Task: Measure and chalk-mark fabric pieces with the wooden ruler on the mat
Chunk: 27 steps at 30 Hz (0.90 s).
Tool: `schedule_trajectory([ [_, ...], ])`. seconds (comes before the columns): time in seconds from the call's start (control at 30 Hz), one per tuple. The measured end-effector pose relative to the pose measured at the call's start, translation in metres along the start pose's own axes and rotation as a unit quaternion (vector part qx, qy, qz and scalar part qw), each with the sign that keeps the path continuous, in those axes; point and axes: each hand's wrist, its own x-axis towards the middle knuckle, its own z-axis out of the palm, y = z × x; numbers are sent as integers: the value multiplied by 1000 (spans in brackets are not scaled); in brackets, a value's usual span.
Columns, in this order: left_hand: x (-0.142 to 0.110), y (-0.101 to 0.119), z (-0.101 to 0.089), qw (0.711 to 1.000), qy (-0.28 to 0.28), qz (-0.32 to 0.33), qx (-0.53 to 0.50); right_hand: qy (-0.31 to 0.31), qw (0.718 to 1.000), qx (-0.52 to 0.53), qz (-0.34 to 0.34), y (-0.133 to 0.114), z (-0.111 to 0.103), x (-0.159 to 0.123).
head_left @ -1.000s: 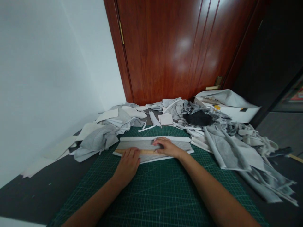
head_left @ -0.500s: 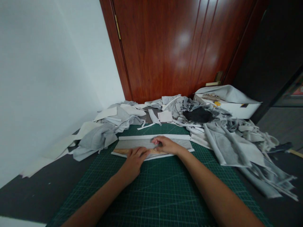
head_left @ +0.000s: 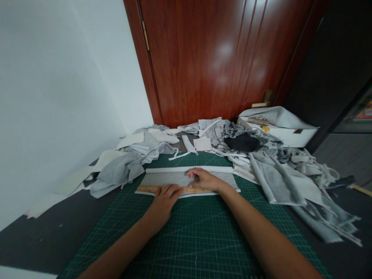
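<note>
A strip of grey cloth point(head_left: 162, 179) lies crosswise on the green cutting mat point(head_left: 197, 232), its far edge folded into a pale band. Along its near edge rests a wooden ruler point(head_left: 148, 189), with a white rim of cloth showing just below. My left hand point(head_left: 165, 198) holds the ruler's middle, fingertips over it and thumb close to the near edge. To its right, my right hand point(head_left: 205, 180) has curled fingers above the cloth, and its thumb touches the ruler. A gap shows between that thumb and the fingers.
Grey and white cloth scraps point(head_left: 124, 168) are heaped at the left. More scraps point(head_left: 279, 178) and a black cloth piece point(head_left: 242, 142) lie at the right, before a white box point(head_left: 293, 135). A wooden door point(head_left: 197, 58) stands behind, beside a white wall point(head_left: 58, 77).
The ruler has shifted slightly toward me, nearer the cloth's front edge. My left hand has moved a little toward me with it; my right hand has barely moved.
</note>
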Motion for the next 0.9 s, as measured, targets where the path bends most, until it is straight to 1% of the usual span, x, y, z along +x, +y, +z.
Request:
schedule_trajectory([
  [0.2,-5,1,0,1000,0,7,-1,6,1000,-10,-11,1,2,-1],
  [0.47,-11,10,-7,1000,-15,-6,17,17,999,-12,-31,5,5,-1],
  [0.7,-15,8,-3,1000,-8,-5,18,31,999,-3,-42,5,6,-2],
  [0.9,-18,6,-1,1000,4,9,1,36,998,5,-45,4,6,-2],
])
